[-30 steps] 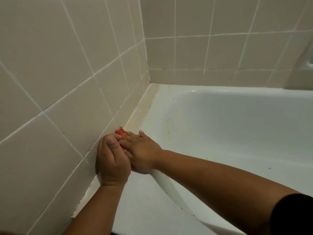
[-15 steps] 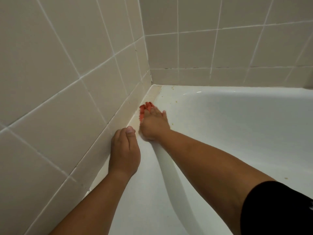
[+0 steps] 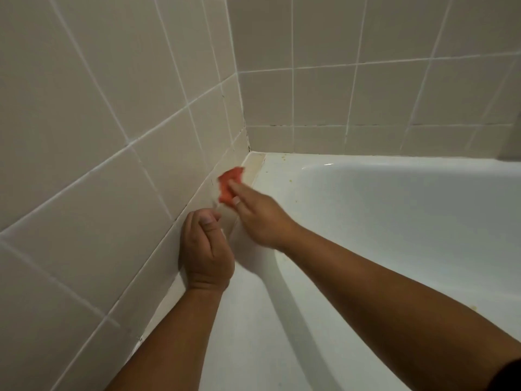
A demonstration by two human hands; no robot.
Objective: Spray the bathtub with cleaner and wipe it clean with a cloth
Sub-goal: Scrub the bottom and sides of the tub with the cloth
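Red-orange cloth (image 3: 230,184) sits bunched on the flat ledge of the white bathtub (image 3: 248,334), right up against the foot of the tiled wall (image 3: 112,122) on your left and a short way before the corner. Your right hand (image 3: 259,221) reaches across the ledge to it. Its fingers (image 3: 239,190) lie stretched out over the cloth's near side and press it down, not wrapped around it. The cloth and fingertips are smeared by motion blur, so you cannot see how far the cloth extends under the hand.

Your left hand (image 3: 205,252) rests on the same ledge, nearer to you, with its outer edge touching the wall. Its fingers are loosely curled inward with the thumb laid across them, and they grasp nothing. The two hands are close together but apart, with the cloth beyond the left hand.

Past the cloth, a yellowish discoloured strip (image 3: 255,165) runs along the ledge to the corner, where the side wall meets the back wall (image 3: 366,94). A few small yellowish specks (image 3: 290,181) dot the rim and the upper slope of the basin just to the right of that strip. The basin opens to your right, beneath your right forearm. A dark sleeve (image 3: 511,375) shows on that arm at the bottom right corner.
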